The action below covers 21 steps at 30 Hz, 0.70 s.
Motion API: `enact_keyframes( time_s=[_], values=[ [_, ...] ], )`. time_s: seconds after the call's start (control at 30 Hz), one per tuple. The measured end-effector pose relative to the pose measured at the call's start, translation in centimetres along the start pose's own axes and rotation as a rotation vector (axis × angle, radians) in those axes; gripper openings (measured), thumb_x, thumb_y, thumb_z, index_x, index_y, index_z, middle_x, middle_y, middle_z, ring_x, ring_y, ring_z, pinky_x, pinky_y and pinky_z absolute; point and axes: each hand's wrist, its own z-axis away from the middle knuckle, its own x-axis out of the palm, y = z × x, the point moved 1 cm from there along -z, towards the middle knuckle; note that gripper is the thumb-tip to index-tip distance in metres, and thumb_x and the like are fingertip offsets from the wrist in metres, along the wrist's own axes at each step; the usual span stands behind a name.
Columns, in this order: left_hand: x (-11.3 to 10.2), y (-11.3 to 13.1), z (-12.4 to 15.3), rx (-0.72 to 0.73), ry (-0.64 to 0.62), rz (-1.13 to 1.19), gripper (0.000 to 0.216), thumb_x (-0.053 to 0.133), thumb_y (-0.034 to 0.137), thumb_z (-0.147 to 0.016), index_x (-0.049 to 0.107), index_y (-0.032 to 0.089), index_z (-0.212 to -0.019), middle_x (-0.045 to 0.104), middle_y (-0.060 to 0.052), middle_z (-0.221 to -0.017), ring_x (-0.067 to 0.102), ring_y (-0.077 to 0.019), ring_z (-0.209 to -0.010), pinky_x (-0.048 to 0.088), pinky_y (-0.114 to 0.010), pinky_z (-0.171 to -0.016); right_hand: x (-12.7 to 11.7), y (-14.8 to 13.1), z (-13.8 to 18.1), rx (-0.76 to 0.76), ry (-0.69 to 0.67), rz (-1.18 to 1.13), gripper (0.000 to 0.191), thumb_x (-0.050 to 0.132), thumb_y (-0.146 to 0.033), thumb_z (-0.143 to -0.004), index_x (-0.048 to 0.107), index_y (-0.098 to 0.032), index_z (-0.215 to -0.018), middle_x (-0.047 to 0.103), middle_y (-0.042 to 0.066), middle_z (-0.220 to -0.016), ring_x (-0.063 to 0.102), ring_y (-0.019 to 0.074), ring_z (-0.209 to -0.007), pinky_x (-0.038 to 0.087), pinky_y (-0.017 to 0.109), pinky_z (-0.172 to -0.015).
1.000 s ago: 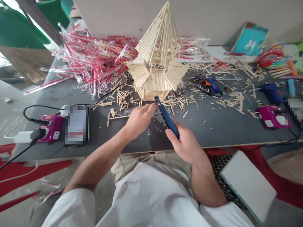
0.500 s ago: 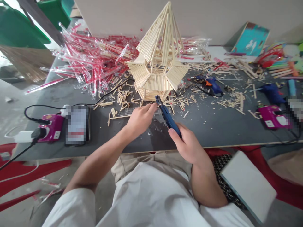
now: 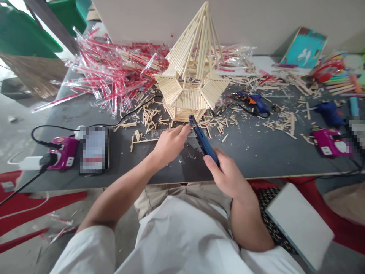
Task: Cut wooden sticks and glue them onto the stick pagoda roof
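Note:
My left hand (image 3: pixel 172 142) is closed in a pinch over the table, its fingertips beside the tip of a blue tool. Whatever is between those fingers is too small to make out. My right hand (image 3: pixel 228 171) is wrapped around the long blue hand tool (image 3: pixel 207 145), which has a dark narrow head and points up and left; its exact kind is unclear. Just beyond both hands stands a model made of thin wooden sticks (image 3: pixel 189 99), with a pointed roof and flared panels. Short cut sticks (image 3: pixel 149 117) lie around its base.
A heap of red-and-clear plastic wrappers (image 3: pixel 114 72) covers the back left. At left are a phone (image 3: pixel 93 150) and a purple power strip (image 3: pixel 64 152) with cables. To the right lie blue glue guns (image 3: pixel 258 103) and another purple power strip (image 3: pixel 327 142).
The view has shifted slightly, so the table items sit a little further right. Both hands keep nearly the same pose, the blue tool still in my right hand.

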Motion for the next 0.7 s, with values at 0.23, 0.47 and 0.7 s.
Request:
enact_keyframes(
  time_s=[0.23,0.47,0.7],
  values=[
    [0.15,-0.24,0.02,-0.002,0.004,-0.012,0.035,0.042,0.01,-0.1,0.061,0.016,-0.129,0.073,-0.009,-0.098,0.072,-0.0165,-0.085,0.054,-0.023,-0.075,0.07,-0.06,-0.19,-0.013,-0.011,0.045,0.045,0.043,-0.05,-0.107,0.063,-0.018,-0.132,0.067,0.014,-0.128,0.063,0.0301,-0.118,0.047,0.046,-0.1],
    [0.22,-0.24,-0.02,-0.012,-0.001,0.0,0.031,0.042,0.013,-0.103,0.061,0.015,-0.127,0.073,-0.01,-0.098,0.072,-0.0164,-0.085,0.054,-0.024,-0.074,0.05,-0.09,-0.14,-0.007,-0.008,0.071,0.043,0.043,-0.051,-0.107,0.065,-0.018,-0.123,0.067,0.015,-0.128,0.064,0.0318,-0.118,0.047,0.047,-0.099],
    [0.2,-0.17,-0.04,0.008,-0.002,-0.031,0.029,0.044,0.011,-0.102,0.06,0.013,-0.126,0.075,-0.01,-0.098,0.073,-0.0178,-0.084,0.053,-0.026,-0.072,0.08,-0.08,-0.26,-0.015,-0.012,0.076,0.042,0.043,-0.051,-0.107,0.064,-0.019,-0.124,0.068,0.015,-0.129,0.063,0.0318,-0.119,0.047,0.047,-0.1]
  ],
)
